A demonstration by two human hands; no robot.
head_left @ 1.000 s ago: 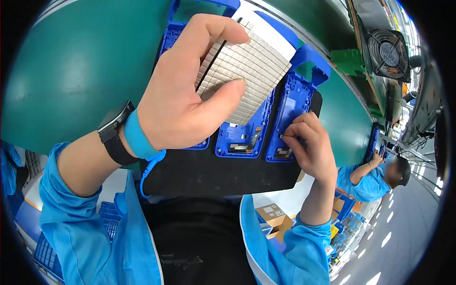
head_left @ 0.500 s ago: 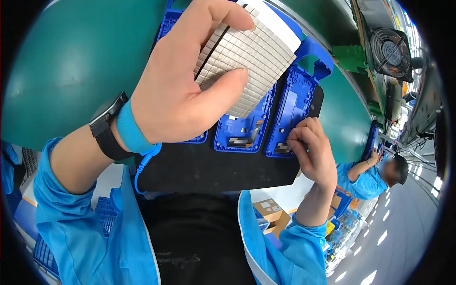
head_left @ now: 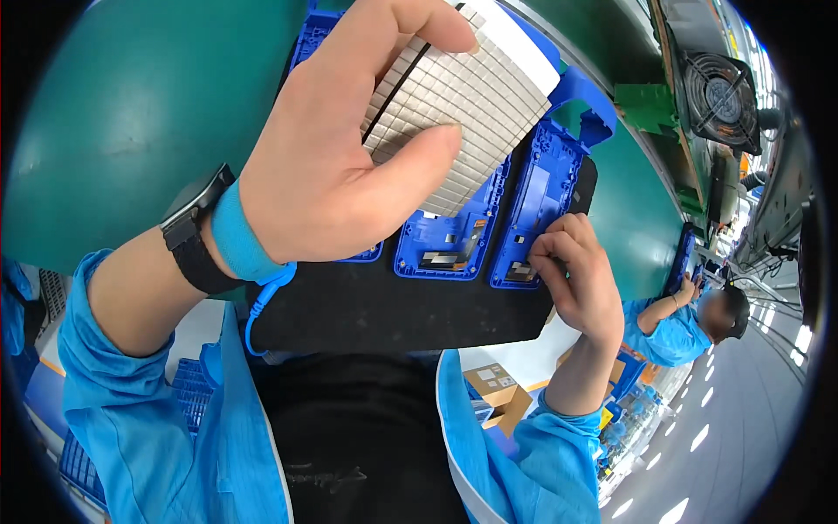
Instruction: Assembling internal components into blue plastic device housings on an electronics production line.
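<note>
My left hand [head_left: 349,148] is closed on a sheet of small silvery-grey square pads [head_left: 476,113] with a white backing edge, held up above the work. Beneath the sheet lie blue plastic housings, side by side. The middle housing [head_left: 441,253] is partly covered by the sheet, and another at the left shows only its ends. My right hand [head_left: 576,271] rests at the lower end of the right-hand housing [head_left: 537,201], its thumb and index finger pinched together. Whatever may be between those fingertips is too small to make out.
A black mat [head_left: 393,306] lies under the housings on a green table [head_left: 131,131]. A blue cord hangs from my left wristband [head_left: 240,231]. A fan [head_left: 720,96] stands at the far right, and a co-worker in blue [head_left: 672,332] sits beyond the table. Cardboard boxes [head_left: 497,389] are below.
The sheet and my left hand have shifted very slightly to the right. My right hand stays pinched at the right-hand housing's lower end, almost unmoved.
</note>
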